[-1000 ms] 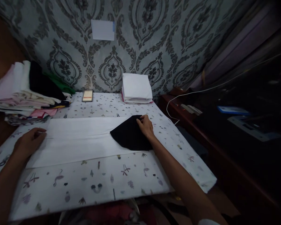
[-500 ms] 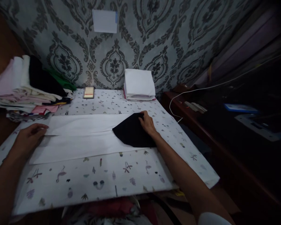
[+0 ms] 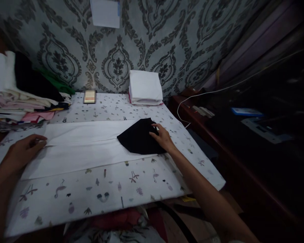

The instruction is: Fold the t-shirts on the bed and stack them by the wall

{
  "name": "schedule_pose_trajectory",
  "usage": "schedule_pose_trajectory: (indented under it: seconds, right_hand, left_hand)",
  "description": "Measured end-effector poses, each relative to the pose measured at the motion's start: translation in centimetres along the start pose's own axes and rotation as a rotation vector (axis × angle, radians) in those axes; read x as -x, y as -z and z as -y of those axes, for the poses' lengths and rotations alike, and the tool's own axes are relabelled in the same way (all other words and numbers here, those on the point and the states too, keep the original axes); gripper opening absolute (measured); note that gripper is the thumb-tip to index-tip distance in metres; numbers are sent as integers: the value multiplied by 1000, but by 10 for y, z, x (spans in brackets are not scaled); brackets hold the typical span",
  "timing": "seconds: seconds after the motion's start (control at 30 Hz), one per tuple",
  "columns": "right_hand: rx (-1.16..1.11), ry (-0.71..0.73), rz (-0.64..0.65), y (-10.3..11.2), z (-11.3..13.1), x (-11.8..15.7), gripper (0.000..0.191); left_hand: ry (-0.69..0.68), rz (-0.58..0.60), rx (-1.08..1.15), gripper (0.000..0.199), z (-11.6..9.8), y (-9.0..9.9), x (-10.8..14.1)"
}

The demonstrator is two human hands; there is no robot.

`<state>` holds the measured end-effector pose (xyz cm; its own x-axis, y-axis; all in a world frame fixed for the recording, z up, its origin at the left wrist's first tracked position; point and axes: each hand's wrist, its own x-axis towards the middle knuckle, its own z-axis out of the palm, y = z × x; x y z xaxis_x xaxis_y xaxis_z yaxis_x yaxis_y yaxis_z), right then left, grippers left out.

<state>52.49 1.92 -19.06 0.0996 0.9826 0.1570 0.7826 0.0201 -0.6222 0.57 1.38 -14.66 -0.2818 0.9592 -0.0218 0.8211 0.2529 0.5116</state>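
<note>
A long white folded cloth (image 3: 78,148) lies flat across the patterned table cover, with a black cloth piece (image 3: 139,138) at its right end. My left hand (image 3: 26,150) is at the white cloth's left end, thumb and fingers pinched together at its edge. On the upper right part of the black piece rests my right hand (image 3: 162,135), its thumb and forefinger apart and nothing visibly gripped between them.
A tall pile of folded clothes (image 3: 22,91) stands at the left. A white folded stack (image 3: 145,87) and a small blurred box (image 3: 90,96) sit near the wall. To the right are a dark red ledge (image 3: 230,162), a white cable (image 3: 205,93) and a blue-edged object (image 3: 247,112).
The view has shifted, so most things sit further left and slightly higher. My right hand's fingers have spread on the black cloth. My left hand stays at the white cloth's left end.
</note>
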Motion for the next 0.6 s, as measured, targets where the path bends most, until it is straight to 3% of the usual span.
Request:
schedule_pose_trajectory:
  seconds: [0.17,0.3,0.4,0.5,0.6]
  right_hand:
    - [3,-8,73,0,-4,-8,36]
    - [126,-4,-9,6,9,8,41]
    - [264,255,-28,12,31,31,45]
    - [325,533,171,10,53,55,39]
    - [408,556,301,0,65,67,27]
  left_hand:
    - [1,25,-8,33,-3,2,2]
    - [-1,21,-49,33,-4,2,3]
    - [-13,21,-84,31,-2,1,2]
    - [2,23,-119,30,-2,0,2]
    - [0,21,-139,31,-3,1,3]
